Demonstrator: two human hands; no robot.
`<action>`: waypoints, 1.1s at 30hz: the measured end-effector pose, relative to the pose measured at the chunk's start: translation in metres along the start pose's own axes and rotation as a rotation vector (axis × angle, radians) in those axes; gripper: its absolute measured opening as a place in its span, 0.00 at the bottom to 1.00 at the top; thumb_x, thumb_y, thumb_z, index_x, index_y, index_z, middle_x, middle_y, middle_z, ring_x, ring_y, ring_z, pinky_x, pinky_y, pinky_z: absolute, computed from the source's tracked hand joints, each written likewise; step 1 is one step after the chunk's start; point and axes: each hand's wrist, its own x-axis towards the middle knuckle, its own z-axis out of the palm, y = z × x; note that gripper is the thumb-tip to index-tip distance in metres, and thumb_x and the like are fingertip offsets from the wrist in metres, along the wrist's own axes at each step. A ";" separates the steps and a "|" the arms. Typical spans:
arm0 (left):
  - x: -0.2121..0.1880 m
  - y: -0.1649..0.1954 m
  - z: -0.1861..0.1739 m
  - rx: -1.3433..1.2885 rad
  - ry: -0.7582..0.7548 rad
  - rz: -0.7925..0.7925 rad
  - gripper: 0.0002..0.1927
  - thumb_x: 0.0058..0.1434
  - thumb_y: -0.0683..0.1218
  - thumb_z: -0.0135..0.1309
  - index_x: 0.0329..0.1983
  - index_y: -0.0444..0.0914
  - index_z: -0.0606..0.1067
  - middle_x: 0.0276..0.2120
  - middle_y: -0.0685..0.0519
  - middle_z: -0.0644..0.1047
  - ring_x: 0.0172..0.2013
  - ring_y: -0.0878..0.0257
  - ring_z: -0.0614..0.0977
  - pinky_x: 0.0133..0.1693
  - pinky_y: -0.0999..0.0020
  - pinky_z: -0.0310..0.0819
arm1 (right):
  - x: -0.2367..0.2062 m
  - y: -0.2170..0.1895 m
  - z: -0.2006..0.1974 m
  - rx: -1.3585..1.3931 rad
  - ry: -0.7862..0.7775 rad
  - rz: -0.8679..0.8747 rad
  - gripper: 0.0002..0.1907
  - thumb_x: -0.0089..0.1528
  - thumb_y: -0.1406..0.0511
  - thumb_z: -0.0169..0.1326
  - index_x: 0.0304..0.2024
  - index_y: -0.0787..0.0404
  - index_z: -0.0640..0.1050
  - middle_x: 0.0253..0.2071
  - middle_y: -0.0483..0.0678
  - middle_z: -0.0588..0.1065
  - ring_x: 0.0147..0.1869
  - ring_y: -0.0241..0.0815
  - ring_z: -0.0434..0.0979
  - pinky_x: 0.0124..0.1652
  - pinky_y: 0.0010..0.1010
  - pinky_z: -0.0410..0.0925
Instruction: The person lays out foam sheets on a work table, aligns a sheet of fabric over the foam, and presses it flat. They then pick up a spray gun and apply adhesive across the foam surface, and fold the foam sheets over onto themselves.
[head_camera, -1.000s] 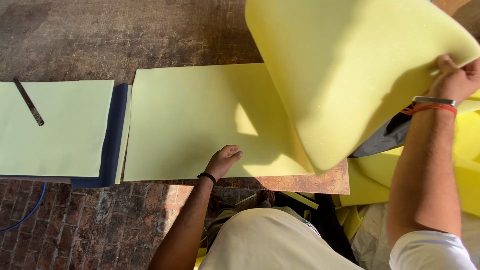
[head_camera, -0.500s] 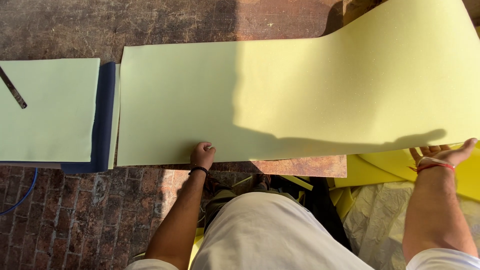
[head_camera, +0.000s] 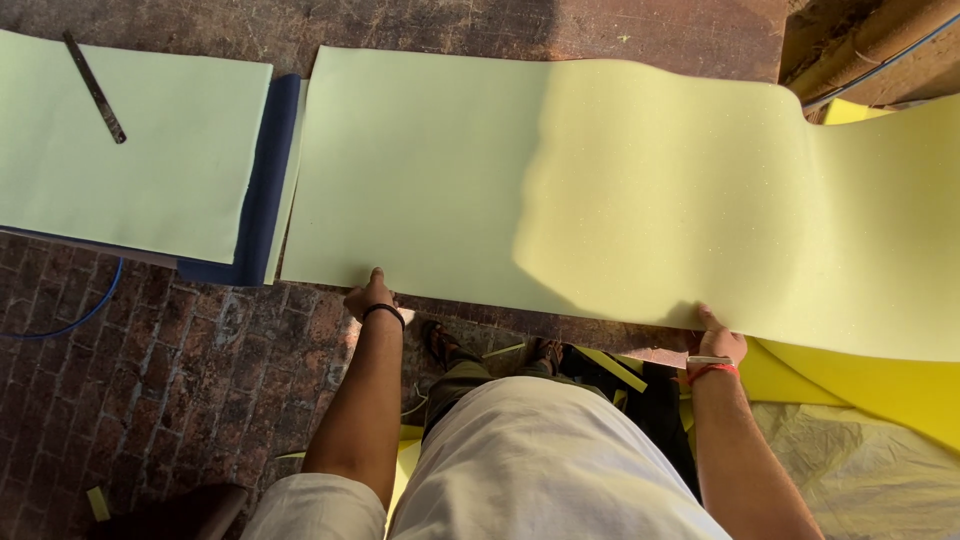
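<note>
Foam sheet (head_camera: 600, 190), pale yellow and long, lies spread across the brown table (head_camera: 600, 30) in the head view, its right end running off over the edge. My left hand (head_camera: 368, 297) pinches its near edge, and my right hand (head_camera: 722, 342) grips the same edge farther along. I judge I am squaring it up; next it wants a tug flush beside the other foam sheet (head_camera: 130, 150), where a metal ruler (head_camera: 95, 88) lies.
</note>
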 end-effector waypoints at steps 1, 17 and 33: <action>0.004 0.000 -0.004 -0.025 0.011 -0.045 0.17 0.64 0.51 0.60 0.30 0.33 0.73 0.22 0.48 0.75 0.18 0.61 0.71 0.20 0.65 0.64 | -0.001 0.001 -0.005 -0.011 0.010 -0.007 0.14 0.61 0.73 0.62 0.49 0.63 0.77 0.46 0.50 0.79 0.47 0.45 0.83 0.44 0.41 0.79; 0.031 0.019 -0.015 -0.103 0.027 -0.158 0.21 0.59 0.54 0.67 0.32 0.31 0.75 0.24 0.49 0.78 0.17 0.63 0.74 0.19 0.65 0.69 | -0.003 0.014 -0.019 0.041 -0.062 0.159 0.15 0.68 0.73 0.58 0.56 0.64 0.73 0.51 0.58 0.79 0.52 0.54 0.85 0.49 0.43 0.78; 0.053 -0.005 -0.034 -0.077 -0.051 -0.099 0.19 0.61 0.55 0.64 0.33 0.33 0.81 0.29 0.48 0.82 0.26 0.62 0.84 0.26 0.69 0.83 | -0.016 0.037 -0.018 -0.217 -0.092 0.187 0.13 0.67 0.70 0.60 0.53 0.59 0.74 0.47 0.51 0.81 0.49 0.46 0.84 0.49 0.39 0.79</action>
